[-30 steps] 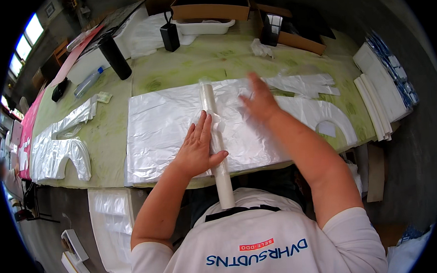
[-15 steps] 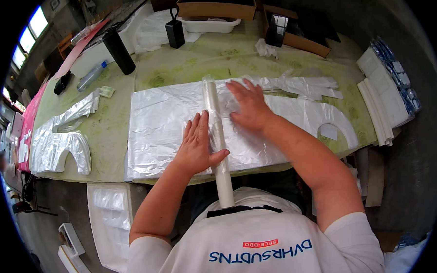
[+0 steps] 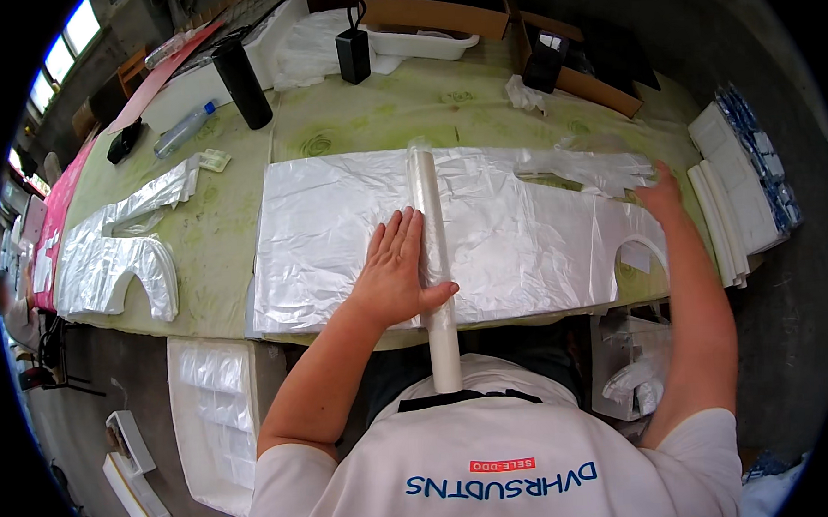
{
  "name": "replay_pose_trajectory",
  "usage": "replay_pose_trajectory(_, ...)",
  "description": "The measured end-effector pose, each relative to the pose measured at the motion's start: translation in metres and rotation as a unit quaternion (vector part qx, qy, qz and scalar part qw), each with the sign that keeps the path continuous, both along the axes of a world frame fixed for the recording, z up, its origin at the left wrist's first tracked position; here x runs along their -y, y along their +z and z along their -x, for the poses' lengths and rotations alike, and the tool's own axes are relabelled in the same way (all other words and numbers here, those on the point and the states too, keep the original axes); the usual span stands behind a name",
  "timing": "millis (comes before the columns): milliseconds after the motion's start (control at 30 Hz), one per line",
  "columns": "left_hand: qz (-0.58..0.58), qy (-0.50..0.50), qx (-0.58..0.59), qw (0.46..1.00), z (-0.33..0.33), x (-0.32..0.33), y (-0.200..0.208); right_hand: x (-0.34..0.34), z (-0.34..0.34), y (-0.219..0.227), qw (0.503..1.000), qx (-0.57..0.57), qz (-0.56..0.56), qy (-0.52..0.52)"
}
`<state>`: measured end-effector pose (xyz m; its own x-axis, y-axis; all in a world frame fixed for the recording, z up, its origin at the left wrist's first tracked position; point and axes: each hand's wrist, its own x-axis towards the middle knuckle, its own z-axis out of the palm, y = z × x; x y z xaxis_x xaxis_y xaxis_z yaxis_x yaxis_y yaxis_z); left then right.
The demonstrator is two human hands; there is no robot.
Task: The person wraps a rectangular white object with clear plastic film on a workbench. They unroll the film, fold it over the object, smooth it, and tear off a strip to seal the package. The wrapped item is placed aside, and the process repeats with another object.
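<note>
A flat stack of shiny, translucent plastic sheeting (image 3: 330, 244) lies across the table in front of me, with a long strip (image 3: 586, 171) and a curved cut-out at its right end. Across it rests a long white roll (image 3: 442, 336), pointing toward my body and overhanging the near edge. My left hand (image 3: 398, 268) lies flat with fingers stretched along the roll's left side, its thumb across the roll. Out at the right, my right hand (image 3: 662, 194) is at the strip's far end, thumb and fingers apart. Whether it touches the plastic is hard to tell.
Another cut plastic piece (image 3: 118, 262) lies at the left, near a clear bottle (image 3: 185, 130) and a black cylinder (image 3: 242, 86). Cardboard boxes (image 3: 581, 71) and a black speaker-like block (image 3: 353, 56) stand at the back. Below the edge is a white bin (image 3: 186, 426) of plastic bundles.
My right hand has moved from beside the roll out to the right end of the sheeting. My left hand stays at the roll. The whole view has shifted slightly.
</note>
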<state>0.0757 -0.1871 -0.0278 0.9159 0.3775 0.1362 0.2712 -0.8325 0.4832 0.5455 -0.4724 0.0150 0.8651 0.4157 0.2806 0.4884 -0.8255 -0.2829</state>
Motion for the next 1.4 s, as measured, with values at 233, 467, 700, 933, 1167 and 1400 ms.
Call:
replay_pose_trajectory(233, -0.009, 0.017, 0.007, 1.0, 0.002, 0.001, 0.006, 0.017, 0.148, 0.045, 0.965, 0.073, -0.109, 0.226)
replay_pose_trajectory(467, -0.093, 0.121, -0.045, 0.987, 0.035, -0.021, -0.002, -0.069, 0.344, -0.024, 0.833, -0.177, -0.109, 0.512)
replay_pose_trajectory(700, -0.008, 0.132, 0.087, 0.987, 0.059, -0.02, 0.025, -0.091, 0.365, -0.029, 0.801, -0.131, -0.143, 0.566)
replay_pose_trajectory(933, -0.052, 0.186, -0.049, 0.98, 0.055, -0.054, 0.045, -0.112, 0.384, -0.02, 0.796, -0.104, -0.109, 0.586)
replay_pose_trajectory(1167, 0.018, 0.171, -0.195, 0.966, 0.053, -0.095, 0.072, -0.145, 0.408, -0.02, 0.76, -0.109, -0.068, 0.637)
replay_pose_trajectory(1400, 0.059, 0.165, -0.106, 0.979, 0.066, -0.11, 0.088, -0.181, 0.43, -0.016, 0.715, -0.161, 0.011, 0.681)
